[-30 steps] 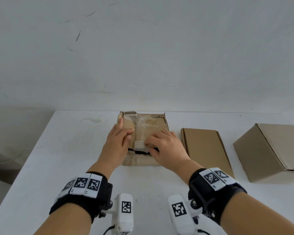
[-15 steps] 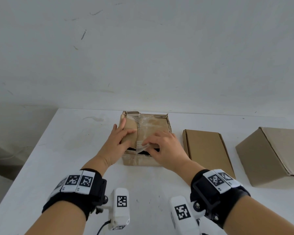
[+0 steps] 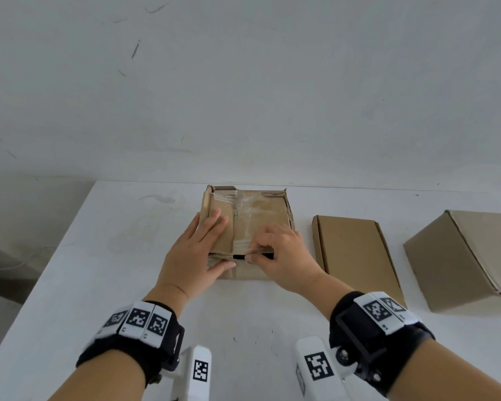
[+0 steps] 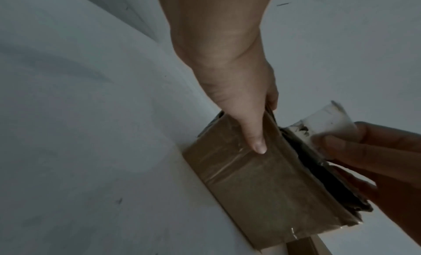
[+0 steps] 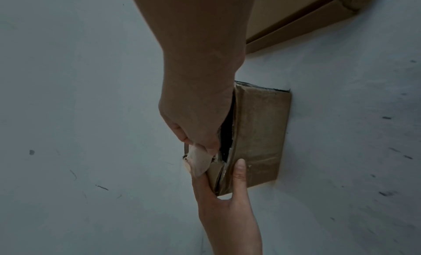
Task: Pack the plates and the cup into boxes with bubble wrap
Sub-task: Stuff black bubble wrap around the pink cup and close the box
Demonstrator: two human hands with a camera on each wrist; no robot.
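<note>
Nearest to us, our left hand (image 3: pixel 197 250) lies flat on the lid of the worn box (image 3: pixel 248 224), fingers straight and spread, thumb (image 4: pixel 256 138) pressed against the near wall; it grips nothing and merely steadies the carton on the white table (image 3: pixel 99 285). Just beside it, our right hand (image 3: pixel 281 256) pinches a loose end of clear tape (image 5: pixel 198 161) between thumb and fingertips at the box's near edge, where a dark gap shows under the lid. We judge the step in hand to be freeing this taped carton so that it can be opened. The next move, in our judgement, calls for a steady pull on the tape away from the seam while the left hand presses down, lest the soft, torn cardboard rip or the box slide. Farther right stand a flat closed box (image 3: pixel 356 256) and, well apart, a larger box (image 3: pixel 463 256). Plates, cup and bubble wrap appear in no view; whether any lie inside a box we cannot tell.
</note>
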